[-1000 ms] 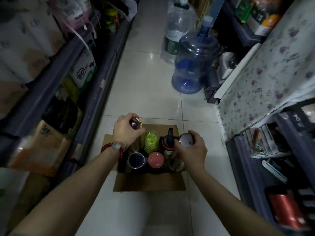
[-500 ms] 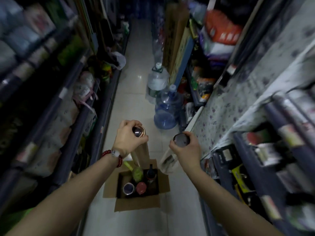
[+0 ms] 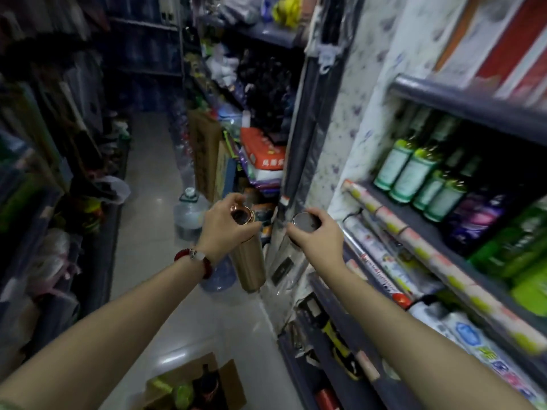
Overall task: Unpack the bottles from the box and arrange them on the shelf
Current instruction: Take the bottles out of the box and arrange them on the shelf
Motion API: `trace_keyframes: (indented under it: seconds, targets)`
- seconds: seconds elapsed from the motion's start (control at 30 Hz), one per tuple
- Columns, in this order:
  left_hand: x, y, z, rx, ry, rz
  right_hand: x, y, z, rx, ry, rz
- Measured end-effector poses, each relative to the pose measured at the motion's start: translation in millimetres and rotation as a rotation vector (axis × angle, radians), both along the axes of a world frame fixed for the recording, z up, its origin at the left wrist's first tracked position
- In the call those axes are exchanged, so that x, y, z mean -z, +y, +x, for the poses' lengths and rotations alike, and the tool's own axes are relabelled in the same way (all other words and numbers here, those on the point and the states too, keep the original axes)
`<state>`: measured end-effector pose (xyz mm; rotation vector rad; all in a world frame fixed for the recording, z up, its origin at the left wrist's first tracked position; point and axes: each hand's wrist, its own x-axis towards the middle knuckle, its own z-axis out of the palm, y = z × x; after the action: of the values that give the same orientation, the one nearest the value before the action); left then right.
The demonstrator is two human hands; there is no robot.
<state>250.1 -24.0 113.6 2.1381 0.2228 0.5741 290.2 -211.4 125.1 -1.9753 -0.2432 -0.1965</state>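
Note:
My left hand point(image 3: 228, 229) grips the top of a rose-gold metal bottle point(image 3: 248, 261), held upright in mid-air over the aisle. My right hand point(image 3: 316, 235) holds a clear bottle with a dark round lid point(image 3: 306, 222), its body hanging down beside the shelf end. Both hands are raised at about the same height, close to the right-hand shelf point(image 3: 438, 232). The open cardboard box point(image 3: 228, 377) sits on the floor at the bottom edge, with a yellow-green bottle point(image 3: 183, 395) and a dark bottle point(image 3: 207, 386) still standing in it.
The right shelf holds green bottles point(image 3: 411, 173), purple bottles and rolled wrapping sheets point(image 3: 381, 214). Large water jugs point(image 3: 189, 214) stand on the floor in the narrow aisle. Stocked shelves line the left side too.
Both hands have lifted their bottles out of the box and up high. My view has swung up and to the right, so the box now lies at the bottom edge.

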Motion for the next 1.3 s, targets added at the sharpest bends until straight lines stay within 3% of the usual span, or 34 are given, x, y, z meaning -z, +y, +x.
trace_keyframes:
  seconds: [0.37,0.6,0.83,1.07,1.3]
  targets:
    - [-109.8,-52.1,47.2,0.318,-0.257,-0.014,-114.2,-45.5,-11.1,0.348,-0.171,-0.001]
    - [-163.1,-107.3,49.8,0.508,-0.314,-0.036,-166.1,-86.1,-42.6,0.494,-0.268,-0.009]
    - [-247.8,-163.6,49.2,0.691,-0.500,0.004,-224.6,-135.4,-68.3,0.618,-0.377,0.049]
    - [-323.9,-219.5,37.2,0.707,-0.665,0.035,-289.1,-179.5,-84.7,0.733,-0.532,0.037]
    - [-361.8,-257.4,25.1,0.734,-0.779,0.021,-341.0,-216.5,-109.3,0.743,-0.660,0.071]
